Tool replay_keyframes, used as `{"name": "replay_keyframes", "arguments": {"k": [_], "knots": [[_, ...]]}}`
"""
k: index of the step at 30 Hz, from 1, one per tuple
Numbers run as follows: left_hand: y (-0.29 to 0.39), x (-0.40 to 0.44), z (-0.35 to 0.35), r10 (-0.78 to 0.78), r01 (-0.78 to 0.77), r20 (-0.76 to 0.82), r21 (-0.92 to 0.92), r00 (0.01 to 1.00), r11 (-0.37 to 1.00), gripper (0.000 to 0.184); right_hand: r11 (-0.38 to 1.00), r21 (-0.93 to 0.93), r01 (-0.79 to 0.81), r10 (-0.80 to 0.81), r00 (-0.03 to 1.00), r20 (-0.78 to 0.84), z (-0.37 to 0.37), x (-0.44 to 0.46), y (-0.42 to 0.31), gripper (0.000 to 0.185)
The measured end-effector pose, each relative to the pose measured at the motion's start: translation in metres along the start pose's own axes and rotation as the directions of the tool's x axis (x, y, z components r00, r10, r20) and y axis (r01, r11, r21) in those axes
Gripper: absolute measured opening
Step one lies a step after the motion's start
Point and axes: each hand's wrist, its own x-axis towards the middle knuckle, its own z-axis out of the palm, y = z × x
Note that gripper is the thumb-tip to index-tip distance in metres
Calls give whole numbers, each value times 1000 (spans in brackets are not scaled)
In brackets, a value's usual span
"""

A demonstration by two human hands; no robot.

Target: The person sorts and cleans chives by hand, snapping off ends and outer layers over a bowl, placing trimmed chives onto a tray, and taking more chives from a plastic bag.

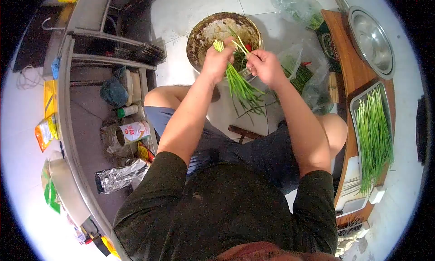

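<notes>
My left hand [217, 62] is wrapped round a bunch of green stalks [242, 90], whose pale ends stick out above the fist and whose leaves hang down to the right. Pinched in the fingers of my right hand [263, 67] is a thin pale stalk [241, 47] that slants up and left. Both hands are over the near side of a stained round basin [198, 43], with dark green scraps and something red inside. More green stalks [300, 80] lie in a clear plastic bag at the right of the basin.
At the right, a wooden surface [337, 48] bears a metal bowl [372, 43] and a tray [354, 108] of long green stalks [374, 134]. Shelves on the left hold a white can [136, 131] and crumpled foil [121, 176]. Another plastic bag [297, 7] lies behind.
</notes>
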Motion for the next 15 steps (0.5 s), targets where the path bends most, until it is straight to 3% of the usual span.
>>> {"name": "replay_keyframes", "arguments": {"k": [2, 5, 12, 15], "knots": [[5, 0, -2, 10, -8, 53, -46, 999, 999, 20, 1000, 21, -17, 16, 999, 45, -1, 1, 3, 18], [11, -1, -4, -28, 26, 62, 29, 998, 999, 15, 999, 45, -6, 3, 998, 63, -1, 3, 6, 23], [2, 2, -8, -22, 22, 0, 55, 1000, 998, 12, 999, 33, 3, -4, 1000, 26, 1, -1, 2, 26], [2, 3, -7, -14, 15, -15, 77, 1000, 997, 12, 991, -108, 78, -77, 997, 11, 0, 3, 8, 24]]}}
